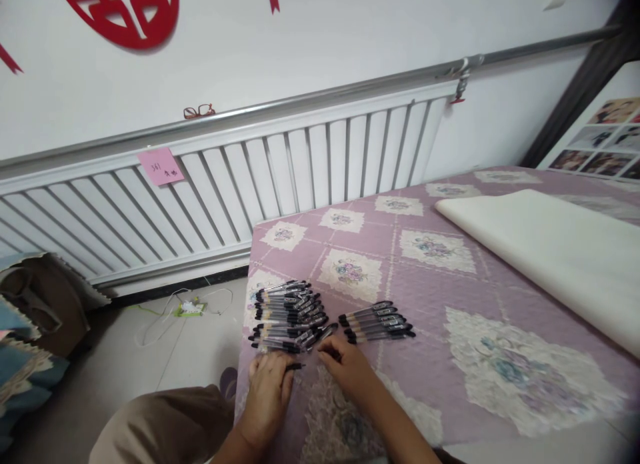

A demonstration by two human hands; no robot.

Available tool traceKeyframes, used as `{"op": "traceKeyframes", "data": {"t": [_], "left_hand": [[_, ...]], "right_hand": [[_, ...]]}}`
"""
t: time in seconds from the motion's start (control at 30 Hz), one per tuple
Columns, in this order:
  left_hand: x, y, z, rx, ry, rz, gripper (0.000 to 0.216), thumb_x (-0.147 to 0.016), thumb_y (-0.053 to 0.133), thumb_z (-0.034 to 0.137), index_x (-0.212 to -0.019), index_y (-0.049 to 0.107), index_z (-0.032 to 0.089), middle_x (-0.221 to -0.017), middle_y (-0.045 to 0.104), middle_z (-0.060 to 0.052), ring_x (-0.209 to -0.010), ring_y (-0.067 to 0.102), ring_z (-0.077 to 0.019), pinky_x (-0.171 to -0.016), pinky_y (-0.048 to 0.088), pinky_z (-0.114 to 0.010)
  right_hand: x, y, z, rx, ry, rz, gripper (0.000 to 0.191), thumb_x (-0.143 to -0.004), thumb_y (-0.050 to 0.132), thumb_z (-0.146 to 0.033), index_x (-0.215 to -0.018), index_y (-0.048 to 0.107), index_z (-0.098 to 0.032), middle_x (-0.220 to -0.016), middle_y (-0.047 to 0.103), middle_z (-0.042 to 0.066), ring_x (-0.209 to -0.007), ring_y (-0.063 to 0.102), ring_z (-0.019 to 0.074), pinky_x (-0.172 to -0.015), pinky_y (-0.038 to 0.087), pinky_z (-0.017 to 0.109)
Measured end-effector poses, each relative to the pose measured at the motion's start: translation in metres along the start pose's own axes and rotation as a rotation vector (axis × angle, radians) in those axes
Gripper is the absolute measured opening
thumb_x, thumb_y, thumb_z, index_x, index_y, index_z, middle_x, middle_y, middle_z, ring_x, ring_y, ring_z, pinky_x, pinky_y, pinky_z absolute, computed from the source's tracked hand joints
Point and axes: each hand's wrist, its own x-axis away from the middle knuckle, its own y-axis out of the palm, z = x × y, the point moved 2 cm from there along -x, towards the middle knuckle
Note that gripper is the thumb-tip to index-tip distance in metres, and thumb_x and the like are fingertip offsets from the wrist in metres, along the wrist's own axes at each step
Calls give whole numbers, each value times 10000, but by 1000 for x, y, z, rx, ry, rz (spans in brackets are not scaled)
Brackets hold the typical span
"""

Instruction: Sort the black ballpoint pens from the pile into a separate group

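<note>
A big pile of black-capped clear pens (287,314) lies near the left edge of a bed covered in a purple patterned sheet (430,284). A smaller row of pens (377,321) lies just to its right. My left hand (267,391) rests on the sheet below the big pile, fingers curled around a pen (295,367) whose black tip pokes out to the right. My right hand (345,364) sits beside it, fingers bent and touching the lower edge of the big pile at a pen (325,332).
A rolled white sheet (550,251) lies across the bed's right side. A white radiator (250,177) with a pink note (160,166) lines the wall. Glasses (199,111) sit on the pipe. Cables (185,309) lie on the floor; a bag (35,297) stands far left.
</note>
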Motion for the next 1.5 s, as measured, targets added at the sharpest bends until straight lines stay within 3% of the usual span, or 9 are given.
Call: {"op": "traceKeyframes", "data": {"t": [0.3,1.5], "left_hand": [[1,0,-1,37,-7,-43,273,-882,435,167,-1062,621,255,-976,663,-39,-934,574,-234,-871,383,-426],[1,3,-6,148,35,-74,250,-899,446,176,-1078,606,245,-1037,651,-51,-976,570,-233,-886,407,-424]], "right_hand": [[1,9,5,-130,-6,-60,135,-737,527,-183,-799,647,-178,-774,684,16,-755,625,172,-704,463,272],[4,27,-3,113,-156,-81,167,-726,527,-53,-792,621,-174,-782,615,17,-765,563,156,-705,395,250]]}}
